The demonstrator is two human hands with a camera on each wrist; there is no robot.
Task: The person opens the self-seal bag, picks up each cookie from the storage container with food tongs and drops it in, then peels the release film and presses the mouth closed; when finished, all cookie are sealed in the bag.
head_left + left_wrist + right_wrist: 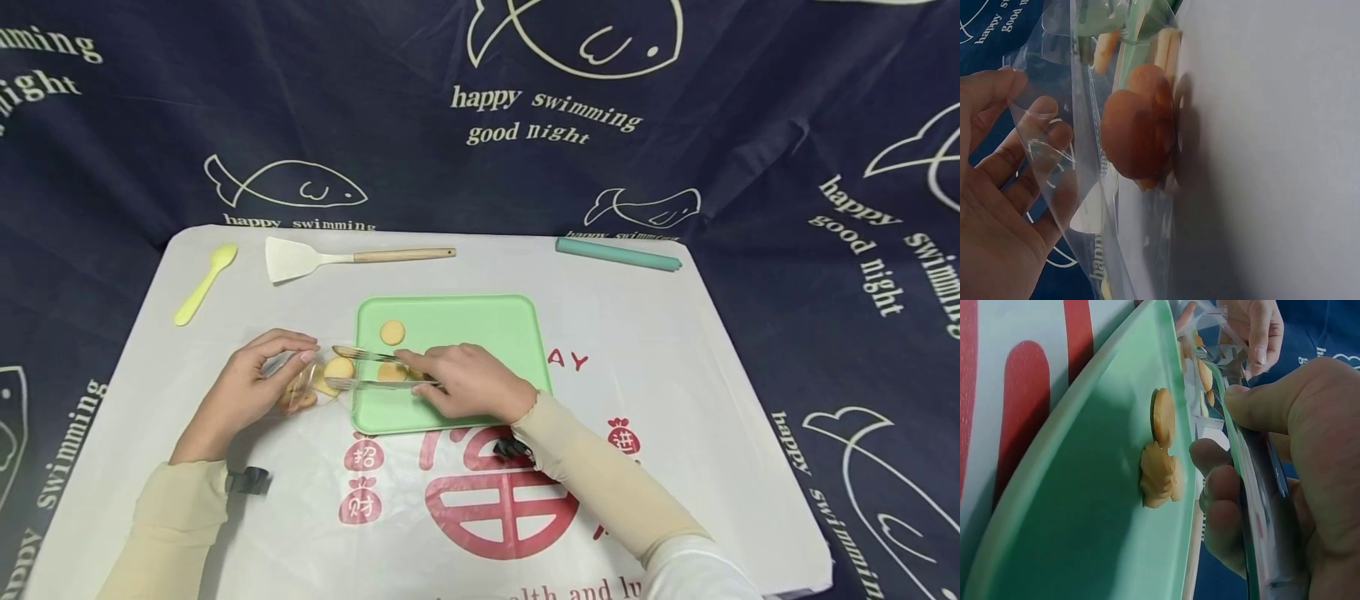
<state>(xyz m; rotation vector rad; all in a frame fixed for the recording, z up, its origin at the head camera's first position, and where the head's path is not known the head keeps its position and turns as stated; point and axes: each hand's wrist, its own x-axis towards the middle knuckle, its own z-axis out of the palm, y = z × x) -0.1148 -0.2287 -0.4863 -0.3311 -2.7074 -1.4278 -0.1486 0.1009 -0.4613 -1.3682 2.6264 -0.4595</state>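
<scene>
In the head view my left hand pinches the edge of a clear plastic bag between thumb and finger. Several round golden cookies lie inside the bag, low against the table. My right hand grips metal tongs, their arms spread and pointing left at the bag's mouth. A round cookie shows between the tong tips; whether they touch it I cannot tell. Under the tongs is a light green tray bearing a few cookies, one round cookie near its back left.
A yellow spoon lies at the back left of the table. Beside it is a white spatula with a wooden handle. A teal rod-like object lies at the back right. Dark blue printed cloth hangs behind the table.
</scene>
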